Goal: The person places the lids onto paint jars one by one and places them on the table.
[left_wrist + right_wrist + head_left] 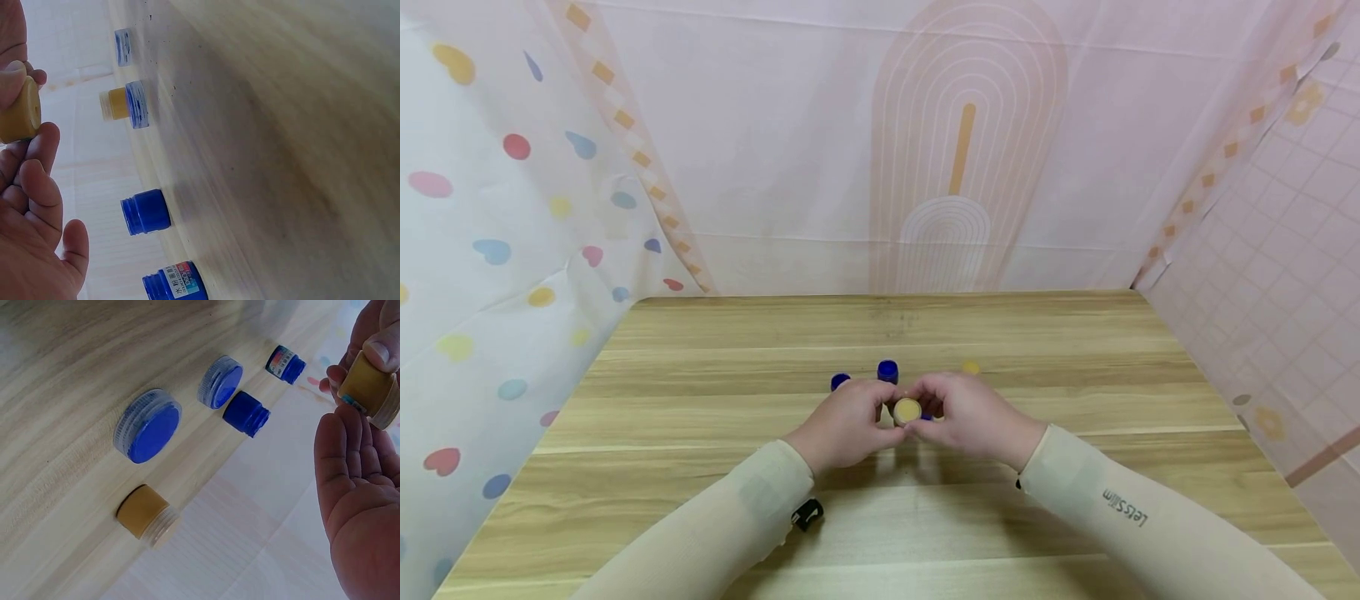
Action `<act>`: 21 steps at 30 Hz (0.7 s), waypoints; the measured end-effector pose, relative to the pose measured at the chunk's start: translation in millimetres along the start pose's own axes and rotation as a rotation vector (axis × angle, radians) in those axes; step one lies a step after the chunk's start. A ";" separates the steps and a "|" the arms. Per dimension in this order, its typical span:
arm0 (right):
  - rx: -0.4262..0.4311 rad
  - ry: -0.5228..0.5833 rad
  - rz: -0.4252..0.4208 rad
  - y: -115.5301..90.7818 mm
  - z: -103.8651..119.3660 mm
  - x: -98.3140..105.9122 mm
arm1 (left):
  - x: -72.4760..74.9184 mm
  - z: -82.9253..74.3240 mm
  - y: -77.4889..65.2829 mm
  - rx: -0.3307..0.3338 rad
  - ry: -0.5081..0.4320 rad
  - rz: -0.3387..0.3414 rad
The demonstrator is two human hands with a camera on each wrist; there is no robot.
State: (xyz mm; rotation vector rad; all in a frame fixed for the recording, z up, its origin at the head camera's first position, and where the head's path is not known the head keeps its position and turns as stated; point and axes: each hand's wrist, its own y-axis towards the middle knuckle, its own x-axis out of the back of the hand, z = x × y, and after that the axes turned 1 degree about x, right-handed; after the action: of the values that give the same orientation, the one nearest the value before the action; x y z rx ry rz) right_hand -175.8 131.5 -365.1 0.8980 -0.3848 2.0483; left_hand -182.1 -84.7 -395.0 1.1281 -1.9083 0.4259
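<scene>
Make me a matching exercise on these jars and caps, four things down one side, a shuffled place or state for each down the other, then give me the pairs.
Things:
1. Raised yellow jar
2. Standing yellow jar
3. Blue jars
4. Round caps

Places or states:
A. Lying flat, with blue faces and clear ridged sides
B. On the table, beyond the right hand in the head view
C. Standing as a pair, a label showing on one
D. Held between the left hand and the right hand

Pairs: 1-D, 2-B, 3-C, 4-A
</scene>
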 end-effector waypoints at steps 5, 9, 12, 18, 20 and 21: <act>0.021 -0.003 -0.003 -0.4 -0.9 1.2 | 0.1 0.3 -0.3 0.009 -0.012 0.001; 0.049 -0.003 0.002 -0.8 -0.7 3.3 | 1.2 -0.2 -0.2 0.019 -0.016 0.000; 0.060 -0.007 0.005 -1.0 -0.9 3.9 | 2.3 -1.2 -0.1 0.027 -0.018 0.002; 0.058 -0.004 -0.002 -1.4 -1.3 2.9 | 1.9 -1.9 0.2 0.024 -0.015 0.006; 0.043 0.008 -0.004 -1.7 -1.3 2.4 | 1.3 -1.9 0.3 0.020 -0.009 0.003; 0.036 0.012 -0.005 -1.8 -1.1 2.2 | 0.8 -1.7 0.4 0.016 -0.008 0.002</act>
State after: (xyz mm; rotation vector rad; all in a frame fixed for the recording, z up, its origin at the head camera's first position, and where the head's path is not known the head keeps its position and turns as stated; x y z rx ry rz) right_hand -175.7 134.4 -364.3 0.9068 -0.3401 2.0612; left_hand -181.7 -83.8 -393.4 1.1401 -1.9163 0.4387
